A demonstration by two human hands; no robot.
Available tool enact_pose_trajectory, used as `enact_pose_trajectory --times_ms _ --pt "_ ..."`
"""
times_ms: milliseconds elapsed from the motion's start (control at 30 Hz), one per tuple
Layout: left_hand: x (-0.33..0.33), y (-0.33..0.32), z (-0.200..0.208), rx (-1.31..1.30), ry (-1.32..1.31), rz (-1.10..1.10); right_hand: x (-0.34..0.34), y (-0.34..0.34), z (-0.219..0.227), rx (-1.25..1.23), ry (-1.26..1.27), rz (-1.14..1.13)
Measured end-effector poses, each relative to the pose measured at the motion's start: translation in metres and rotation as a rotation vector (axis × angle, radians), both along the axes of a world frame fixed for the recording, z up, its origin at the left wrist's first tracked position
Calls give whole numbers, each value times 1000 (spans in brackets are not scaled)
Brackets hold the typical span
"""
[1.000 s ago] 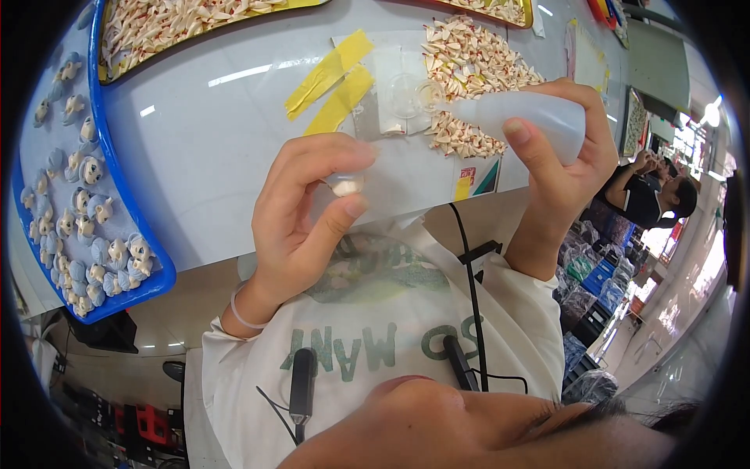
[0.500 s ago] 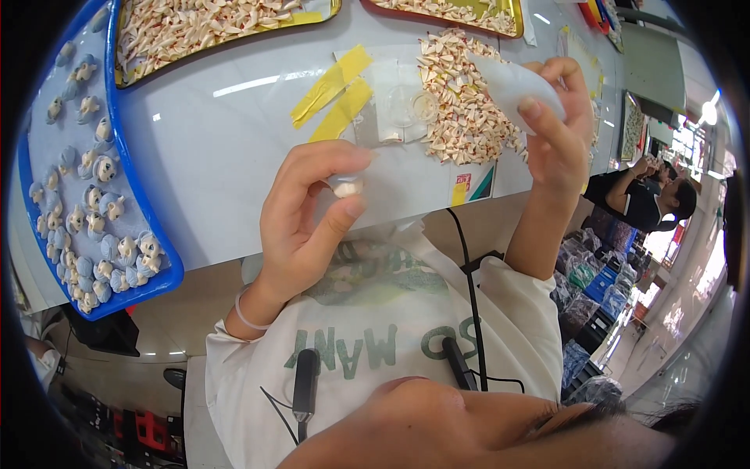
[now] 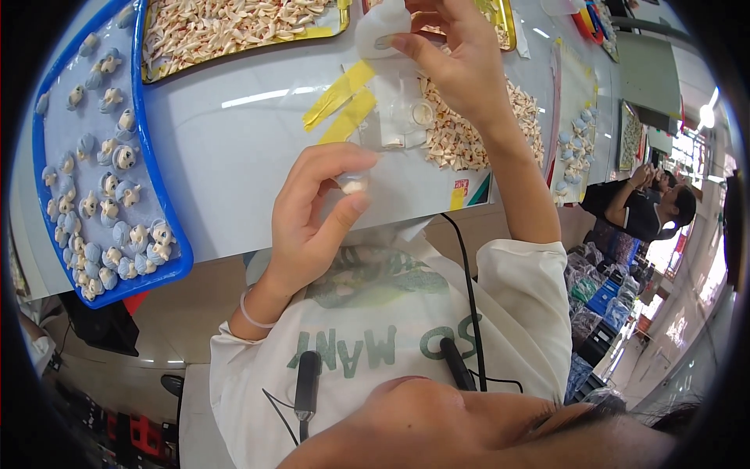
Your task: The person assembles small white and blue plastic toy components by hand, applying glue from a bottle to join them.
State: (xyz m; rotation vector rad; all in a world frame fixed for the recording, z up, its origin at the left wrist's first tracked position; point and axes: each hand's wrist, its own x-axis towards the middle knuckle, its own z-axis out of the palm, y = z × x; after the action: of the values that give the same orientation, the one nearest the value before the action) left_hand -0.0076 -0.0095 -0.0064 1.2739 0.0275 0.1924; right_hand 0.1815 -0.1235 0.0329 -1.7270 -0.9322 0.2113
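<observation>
L hand [image 3: 320, 211] near tabletop [image 3: 234, 148] edge, thumb + fingers pinched shut on small pale piece [image 3: 354, 186]; R hand [image 3: 453, 62] farther off, up-right of it, closed round white squeeze bottle [image 3: 379, 31], nozzle aimed down-left twd piece, well apart.

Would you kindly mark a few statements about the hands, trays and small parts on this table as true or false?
1. The left hand pinches a small pale piece. True.
2. The right hand rests flat on the table. False: it is raised, holding a white object.
3. The blue tray lies at the person's left. True.
4. The yellow tape strips are stuck on the blue tray. False: they lie on the white table.
</observation>
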Motion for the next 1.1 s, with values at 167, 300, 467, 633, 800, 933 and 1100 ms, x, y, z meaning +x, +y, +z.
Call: enact_pose_trajectory --times_ms 167,300,467,633,800,933,1100 --pt "0 -1 3 -107 44 -43 -12 -7 19 -241 -79 -89" --pt "-1 -2 2 -168 39 -30 -8 -50 25 -310 -213 -206" --pt "1 -3 4 -157 36 -61 -22 -90 15 -454 -131 -99" --pt "2 -5 4 -73 39 -52 -34 -81 1 -462 -217 -114" --pt "2 -6 5 -40 41 -36 -30 -78 -6 -465 -286 -118" --pt "2 -6 5 -55 51 -34 -29 -83 -8 -459 -276 -138" --pt "1 -6 4 -72 37 -48 -31 -93 1 -356 -401 -290"
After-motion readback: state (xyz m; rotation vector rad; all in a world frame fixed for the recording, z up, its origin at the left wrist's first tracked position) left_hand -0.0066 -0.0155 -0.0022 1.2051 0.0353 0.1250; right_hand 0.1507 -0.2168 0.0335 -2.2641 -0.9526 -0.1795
